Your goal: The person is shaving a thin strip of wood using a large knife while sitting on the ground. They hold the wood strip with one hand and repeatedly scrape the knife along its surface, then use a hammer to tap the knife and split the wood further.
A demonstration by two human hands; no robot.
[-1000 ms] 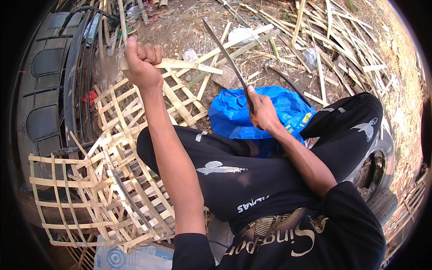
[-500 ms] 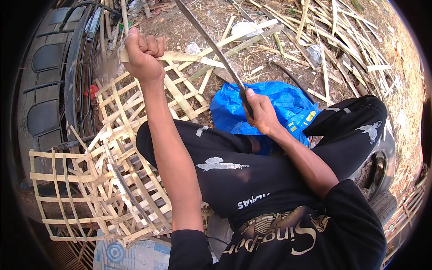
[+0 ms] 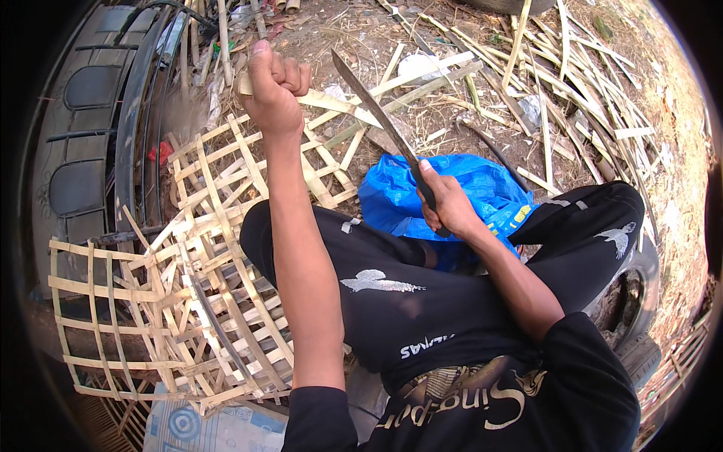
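Observation:
My left hand (image 3: 275,90) is raised at the upper left, its fist closed round the end of a flat bamboo strip (image 3: 339,103). The strip runs right from the fist and reaches the blade of a machete (image 3: 374,109); whether they touch I cannot tell. With its dark handle in my right hand (image 3: 448,200), the machete points up and to the left. Behind that hand a crumpled blue plastic sheet (image 3: 392,188) lies between my crossed legs. Woven open lattices of bamboo (image 3: 218,218) are piled at my left, below the raised arm.
Loose bamboo strips (image 3: 553,98) lie heaped at the far right. A dark metal frame with panels (image 3: 89,135) stands along the left. Next to my right knee there is a tyre (image 3: 649,279), and a patterned pale blue item (image 3: 211,428) lies at the lower left.
My left fist has shifted right with the bamboo strip. The machete and right hand have moved slightly right and down in the picture, and the view itself has shifted a little.

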